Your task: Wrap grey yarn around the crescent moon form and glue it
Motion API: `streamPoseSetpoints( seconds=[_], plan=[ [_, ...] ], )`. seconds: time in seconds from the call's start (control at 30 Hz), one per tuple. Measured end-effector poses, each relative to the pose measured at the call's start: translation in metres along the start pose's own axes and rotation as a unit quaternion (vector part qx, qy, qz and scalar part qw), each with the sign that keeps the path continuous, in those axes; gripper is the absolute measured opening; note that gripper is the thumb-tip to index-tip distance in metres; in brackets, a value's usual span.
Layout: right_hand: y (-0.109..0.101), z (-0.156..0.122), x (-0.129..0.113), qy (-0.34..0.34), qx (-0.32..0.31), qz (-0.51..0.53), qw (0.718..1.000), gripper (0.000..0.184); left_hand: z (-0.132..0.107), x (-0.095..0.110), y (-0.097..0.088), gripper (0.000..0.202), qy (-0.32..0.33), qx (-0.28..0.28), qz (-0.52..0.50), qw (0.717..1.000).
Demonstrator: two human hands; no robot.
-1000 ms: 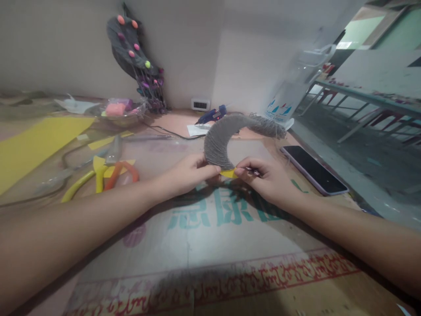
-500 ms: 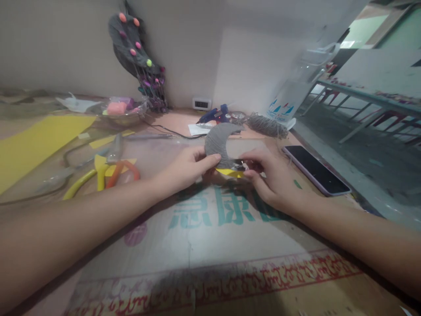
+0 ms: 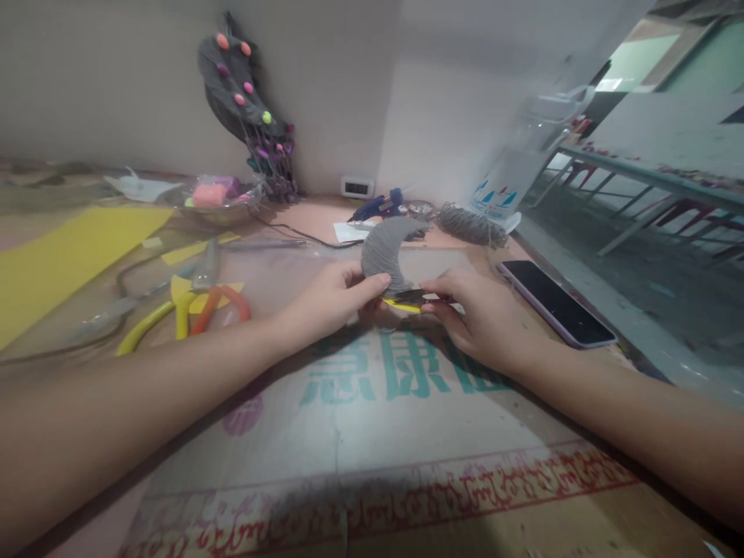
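My left hand (image 3: pixel 327 297) pinches the lower end of a grey yarn-wrapped crescent (image 3: pixel 384 252), thumb on its front. A yellow tip (image 3: pixel 403 306) of the crescent's core shows bare below the yarn. My right hand (image 3: pixel 477 319) is closed on that yellow tip and on a thin dark strand beside it, fingers pressed together. Both hands hover just above a printed cardboard sheet (image 3: pixel 372 418) on the table. A loose bundle of grey yarn (image 3: pixel 470 224) lies behind the crescent.
A phone (image 3: pixel 555 301) lies right of my right hand. A blue glue gun (image 3: pixel 380 206) rests behind the crescent, its cord running left. Yellow and orange pliers (image 3: pixel 191 306), yellow paper (image 3: pixel 63 252), a bowl of coloured bits (image 3: pixel 218 194) and a grey decorated hanging (image 3: pixel 241 101) are at left.
The crescent has been turned and lowered: its upper arm, which reached right a second ago, now curls in close. My right fingers shifted along the yellow tip.
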State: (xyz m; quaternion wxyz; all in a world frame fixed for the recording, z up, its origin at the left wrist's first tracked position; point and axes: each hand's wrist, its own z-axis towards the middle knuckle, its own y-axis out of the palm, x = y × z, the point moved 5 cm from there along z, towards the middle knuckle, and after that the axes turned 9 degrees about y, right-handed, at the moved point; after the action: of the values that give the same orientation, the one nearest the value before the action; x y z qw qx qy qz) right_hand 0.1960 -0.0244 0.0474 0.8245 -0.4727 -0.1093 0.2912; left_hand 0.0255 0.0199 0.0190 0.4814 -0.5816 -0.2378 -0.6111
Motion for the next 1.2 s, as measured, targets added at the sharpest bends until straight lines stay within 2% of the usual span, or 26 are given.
streamPoseSetpoints(
  seconds=[0.2,0.43,0.7,0.83,1.03,1.2],
  plan=[
    [0.0009,0.0004,0.0004,0.018,-0.004,-0.001,1.000,0.020,-0.0002,-0.0004,0.0004,0.033,-0.005,-0.010,-0.012,1.000],
    [-0.0007,0.0015,-0.0018,0.004,0.004,-0.011,1.000,0.019,0.0003,-0.0047,0.0019,0.031,-0.032,-0.019,-0.031,0.999],
    [-0.0001,0.0016,-0.0020,-0.007,0.006,-0.029,1.000,0.019,-0.0001,-0.0037,0.0009,0.035,-0.026,-0.029,-0.010,0.999],
    [0.0002,0.0021,-0.0007,0.007,-0.007,-0.017,1.000,0.018,0.0000,-0.0037,0.0025,0.034,-0.019,-0.033,-0.022,0.999],
    [-0.0017,-0.0001,0.0034,0.024,0.017,0.041,0.999,0.015,-0.0002,-0.0063,0.0013,0.033,-0.036,-0.014,-0.041,0.998],
    [-0.0009,-0.0001,0.0057,0.041,0.008,0.047,0.998,0.015,0.0009,-0.0088,0.0001,0.033,-0.039,-0.004,-0.057,0.998]
  ],
)
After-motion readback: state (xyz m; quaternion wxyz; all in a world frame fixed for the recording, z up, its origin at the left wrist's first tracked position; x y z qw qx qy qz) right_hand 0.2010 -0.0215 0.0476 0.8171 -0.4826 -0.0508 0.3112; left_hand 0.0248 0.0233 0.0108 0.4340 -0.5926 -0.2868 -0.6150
